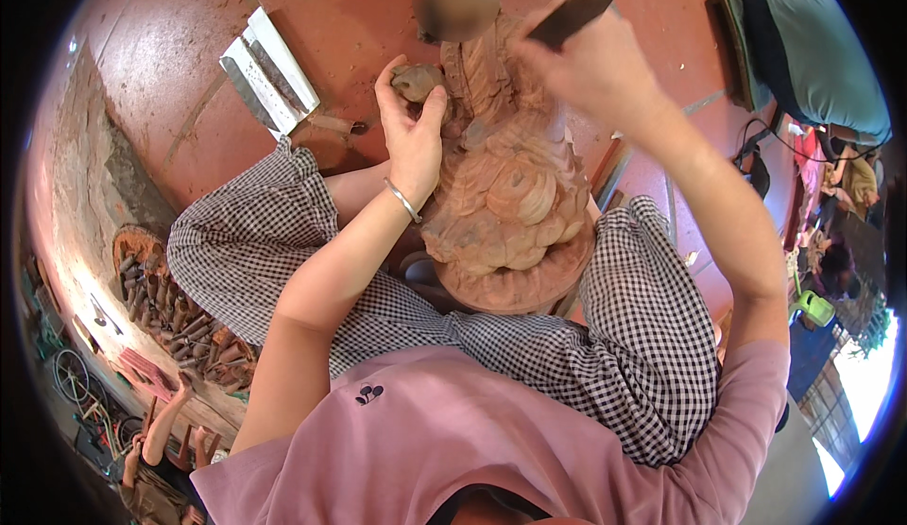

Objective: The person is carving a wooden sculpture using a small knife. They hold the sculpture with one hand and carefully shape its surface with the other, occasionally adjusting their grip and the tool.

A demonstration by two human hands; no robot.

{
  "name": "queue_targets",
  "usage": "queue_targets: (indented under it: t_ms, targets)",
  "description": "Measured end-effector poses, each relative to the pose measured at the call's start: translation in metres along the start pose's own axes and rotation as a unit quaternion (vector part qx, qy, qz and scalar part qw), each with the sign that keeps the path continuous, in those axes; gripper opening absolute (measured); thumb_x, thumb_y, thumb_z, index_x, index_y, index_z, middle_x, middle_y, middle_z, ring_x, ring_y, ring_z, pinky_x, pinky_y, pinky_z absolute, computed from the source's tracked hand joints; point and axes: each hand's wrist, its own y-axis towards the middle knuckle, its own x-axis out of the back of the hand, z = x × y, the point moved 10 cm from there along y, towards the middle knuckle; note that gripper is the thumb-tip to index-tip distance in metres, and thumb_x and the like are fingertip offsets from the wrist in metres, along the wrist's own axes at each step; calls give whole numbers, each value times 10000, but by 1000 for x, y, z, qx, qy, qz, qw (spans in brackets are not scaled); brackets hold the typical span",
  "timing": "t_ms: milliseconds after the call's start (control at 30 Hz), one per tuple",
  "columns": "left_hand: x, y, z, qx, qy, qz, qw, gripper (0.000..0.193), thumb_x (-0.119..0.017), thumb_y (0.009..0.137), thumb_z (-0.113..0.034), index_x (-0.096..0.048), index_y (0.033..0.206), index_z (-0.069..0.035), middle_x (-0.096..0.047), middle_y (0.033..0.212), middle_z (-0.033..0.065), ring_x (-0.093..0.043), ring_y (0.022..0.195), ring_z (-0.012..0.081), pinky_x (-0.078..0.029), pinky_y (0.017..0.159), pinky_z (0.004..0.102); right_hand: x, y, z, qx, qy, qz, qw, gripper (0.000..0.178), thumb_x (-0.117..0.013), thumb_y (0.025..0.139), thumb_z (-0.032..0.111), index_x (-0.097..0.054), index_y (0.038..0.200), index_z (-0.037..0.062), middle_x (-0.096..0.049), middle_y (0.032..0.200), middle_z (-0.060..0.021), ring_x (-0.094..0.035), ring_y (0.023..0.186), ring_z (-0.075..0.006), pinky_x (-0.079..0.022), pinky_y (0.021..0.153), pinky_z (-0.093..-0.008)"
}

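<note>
A reddish-brown carved wooden statue (510,194) stands between my legs, with folded drapery and a wide rounded base. My left hand (413,137) is at its left side, fingers and thumb curled round a small greyish-brown carved knob (417,82). Whether that knob is joined to the statue I cannot tell. A dark flat sheet (576,15), perhaps sandpaper, sticks out of my right hand (595,67), which is closed on it beside the statue's upper right and slightly blurred. The statue's head (456,0) is smeared at the top.
Folded white-and-dark sheets (271,73) lie on the red tile floor at the left, near a small clear tube (337,125). Many tool handles (179,317) are piled by a big log (104,156). A grey-green cushion (817,57) sits far right. Another person's arm (162,421) shows lower left.
</note>
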Motion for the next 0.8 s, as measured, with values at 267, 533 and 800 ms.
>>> queue_targets:
  t_ms: [267,533,800]
  targets:
    - [-3,0,-2,20,-11,2,1000,527,-574,933,-3,-314,1390,-30,-533,1118,68,-532,997,135,-450,895,266,-37,-16,-84,-229,574,96,780,210,-599,970,209,-577,1059,20,-660,1133,-164,-666,1035,-234,-557,893,-311]
    - [-1,-2,-3,22,-7,-4,1000,523,-575,934,-5,-315,1387,-24,-536,1115,68,-535,1002,135,-451,898,266,-14,-29,-24,-15,246,113,963,239,-674,913,219,-648,898,-18,-625,1237,-131,-589,1119,-216,-458,979,-341]
    - [-3,-1,-2,7,-14,6,1000,526,-580,931,-5,-322,1388,-38,-525,1131,67,-527,1024,136,-445,918,269,-17,-5,-57,-114,364,139,914,323,-688,917,286,-648,955,-32,-676,961,-78,-646,920,-135,-540,822,-285]
